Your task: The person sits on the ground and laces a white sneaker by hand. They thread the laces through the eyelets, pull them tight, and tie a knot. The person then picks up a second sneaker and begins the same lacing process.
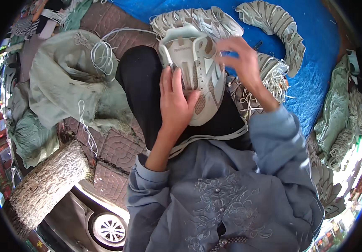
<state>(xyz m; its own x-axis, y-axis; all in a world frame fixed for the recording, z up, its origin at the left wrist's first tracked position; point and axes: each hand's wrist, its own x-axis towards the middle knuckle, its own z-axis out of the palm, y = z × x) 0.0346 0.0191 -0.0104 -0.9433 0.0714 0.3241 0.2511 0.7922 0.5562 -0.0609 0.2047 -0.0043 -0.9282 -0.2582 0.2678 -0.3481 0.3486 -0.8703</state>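
A white, grey and beige sneaker upper [216, 90] rests on my dark-trousered lap, its heel collar pointing away from me. My left hand [175, 98] grips it, fingers along the left edge and thumb over the front opening. Beside its right edge, my right hand [244, 61] is raised with thumb and fingers apart, slightly blurred. Nothing shows between those fingers. A white cord [208, 135] crosses my lap below the toe.
Rows of similar sneaker uppers [288, 31] lie on a blue sheet [315, 84]. Bundled white laces [275, 77] sit right of my knee. Left are a pale green sack [55, 75], coiled white cord [103, 56], a rough stone slab [49, 182] and a parked car [74, 222].
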